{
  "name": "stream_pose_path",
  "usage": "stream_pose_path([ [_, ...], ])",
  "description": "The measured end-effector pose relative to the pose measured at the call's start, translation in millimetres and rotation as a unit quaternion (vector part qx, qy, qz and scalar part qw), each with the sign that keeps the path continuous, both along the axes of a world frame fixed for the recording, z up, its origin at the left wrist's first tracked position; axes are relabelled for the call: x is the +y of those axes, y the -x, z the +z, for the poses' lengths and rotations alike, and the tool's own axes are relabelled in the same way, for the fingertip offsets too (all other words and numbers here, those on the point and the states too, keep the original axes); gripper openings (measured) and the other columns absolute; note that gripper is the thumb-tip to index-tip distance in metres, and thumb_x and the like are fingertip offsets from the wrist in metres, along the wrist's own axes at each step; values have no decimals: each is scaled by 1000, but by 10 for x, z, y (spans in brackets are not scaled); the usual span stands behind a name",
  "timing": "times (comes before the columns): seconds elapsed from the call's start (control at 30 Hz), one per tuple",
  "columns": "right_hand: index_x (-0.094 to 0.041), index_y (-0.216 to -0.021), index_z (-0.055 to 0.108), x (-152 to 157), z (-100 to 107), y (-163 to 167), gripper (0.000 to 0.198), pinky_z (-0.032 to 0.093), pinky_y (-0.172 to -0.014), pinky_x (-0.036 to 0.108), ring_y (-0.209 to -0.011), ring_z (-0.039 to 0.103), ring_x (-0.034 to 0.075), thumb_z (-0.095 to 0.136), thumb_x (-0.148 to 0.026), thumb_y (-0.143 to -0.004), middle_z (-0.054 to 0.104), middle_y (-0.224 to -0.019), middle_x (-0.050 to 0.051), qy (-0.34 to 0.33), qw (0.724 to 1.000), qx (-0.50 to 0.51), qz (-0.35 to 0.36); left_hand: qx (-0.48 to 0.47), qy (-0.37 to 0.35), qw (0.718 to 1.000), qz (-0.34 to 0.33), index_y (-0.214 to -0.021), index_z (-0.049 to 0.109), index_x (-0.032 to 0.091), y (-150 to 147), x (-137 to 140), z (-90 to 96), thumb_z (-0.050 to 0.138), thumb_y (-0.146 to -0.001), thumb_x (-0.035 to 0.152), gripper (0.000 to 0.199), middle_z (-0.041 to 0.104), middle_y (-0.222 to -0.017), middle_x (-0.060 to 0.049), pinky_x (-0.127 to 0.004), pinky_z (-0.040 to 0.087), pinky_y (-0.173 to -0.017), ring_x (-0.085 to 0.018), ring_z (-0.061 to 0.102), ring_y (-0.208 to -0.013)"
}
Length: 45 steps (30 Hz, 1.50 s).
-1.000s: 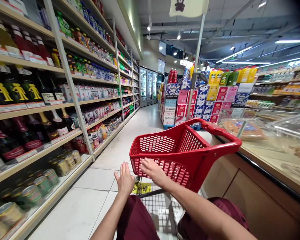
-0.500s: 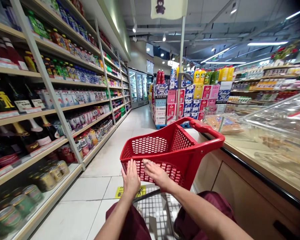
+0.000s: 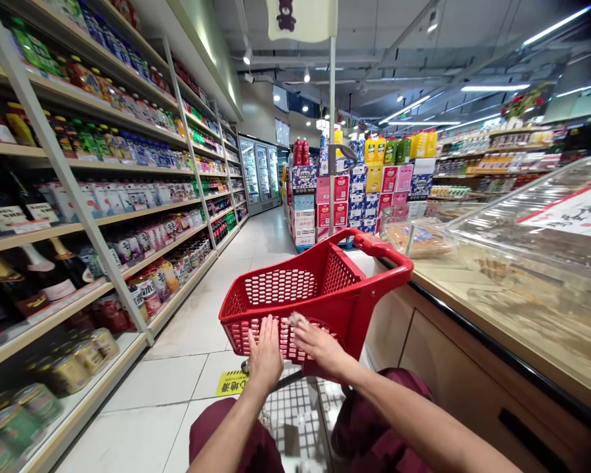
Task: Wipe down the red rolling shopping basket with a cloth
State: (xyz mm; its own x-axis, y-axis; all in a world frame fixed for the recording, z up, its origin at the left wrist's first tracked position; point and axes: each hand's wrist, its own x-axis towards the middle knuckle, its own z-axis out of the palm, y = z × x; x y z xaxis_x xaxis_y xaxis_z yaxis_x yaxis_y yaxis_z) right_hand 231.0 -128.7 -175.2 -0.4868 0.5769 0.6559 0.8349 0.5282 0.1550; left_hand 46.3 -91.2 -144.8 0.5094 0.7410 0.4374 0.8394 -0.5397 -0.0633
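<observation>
A red plastic shopping cart (image 3: 280,309) with perforated sides stands in front of me, its handle at the right. My left hand (image 3: 266,358) is at the near side of the basket, fingers stretched and side by side, with nothing in it. Whether its fingertips touch the plastic I cannot tell. Beside it, my right hand (image 3: 322,347) reaches to the same side wall. Its fingers pinch a small crumpled whitish wad (image 3: 297,319), perhaps tissue or cloth. Below the basket, the cart's grey frame (image 3: 285,379) shows.
Shelves of drinks (image 3: 152,210) line the left. A glass-topped counter (image 3: 473,295) runs along the right, near the cart handle. Stacked drink boxes (image 3: 339,197) stand behind the cart. A yellow floor sticker (image 3: 231,382) lies on the white tiles.
The whole view has shifted, so cart, shelves and counter appear further left. Relative to the basket, both hands have moved right along its near side, toward the handle end.
</observation>
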Motion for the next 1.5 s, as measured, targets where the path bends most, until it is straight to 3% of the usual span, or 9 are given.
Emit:
stream_pose_path([
  [0.23,-22,-109,57,-154,80,-219,31,42,-96,29,-122,37,13,32,-24,-92,54,-121,4,-24,999,35,-26,17,14,999,-26,-134,27,12,-207,-99,13,35,-68,7,67,25,-142,-9,-50,11,-107,-21,19,-132],
  [0.4,-19,-113,56,-312,110,-524,31,37,-100,39,-127,29,19,33,-18,-91,49,-126,8,-68,990,71,-100,20,37,998,-42,-133,27,11,-364,-169,41,35,-69,8,65,25,-142,-10,-51,9,-107,-21,19,-132],
  [0.57,-25,-112,57,-507,2,-726,34,46,-91,32,-119,41,15,28,-22,-93,58,-116,4,-37,995,30,-91,24,26,997,-73,-133,27,13,-500,-230,71,34,-68,6,66,26,-142,-9,-52,7,-107,-21,17,-132],
  [0.77,-24,-119,51,-656,176,-946,35,36,-100,43,-126,32,18,33,-15,-90,47,-128,6,-96,976,122,-152,17,16,996,-84,-134,26,12,-584,-281,120,34,-68,6,67,27,-141,-10,-51,9,-107,-21,18,-132],
  [0.93,-30,-119,50,-868,6,-1060,35,47,-91,35,-120,41,16,32,-20,-91,55,-120,2,-36,992,53,-109,5,5,995,-98,-132,30,12,-596,-282,150,33,-69,6,63,29,-141,-10,-49,10,-108,-20,20,-132],
  [1.0,-29,-120,50,-897,149,-1196,36,44,-93,39,-121,40,17,33,-18,-90,52,-123,3,-79,982,97,-139,-12,-11,996,-85,-133,28,12,-570,-227,193,33,-70,6,64,26,-142,-10,-49,12,-107,-19,19,-132],
  [1.17,-21,-116,55,-642,909,-1392,36,36,-98,47,-121,39,23,34,-14,-87,49,-125,10,-213,919,207,-259,-33,12,999,20,-133,26,9,-450,7,343,33,-68,9,66,24,-142,-11,-55,13,-105,-22,19,-132],
  [1.37,-20,-102,63,-237,993,-817,29,39,-95,39,-115,44,21,39,-14,-86,58,-114,9,-115,974,105,-162,12,35,999,17,-132,30,12,-331,92,412,37,-64,10,69,31,-140,-9,-56,11,-105,-23,24,-130],
  [1.5,-18,-103,61,-388,1226,-1222,31,39,-94,42,-112,46,22,37,-11,-84,56,-114,11,-150,949,172,-217,15,20,1000,5,-133,29,13,-305,61,353,36,-64,11,69,31,-140,-8,-55,9,-105,-22,23,-130],
])
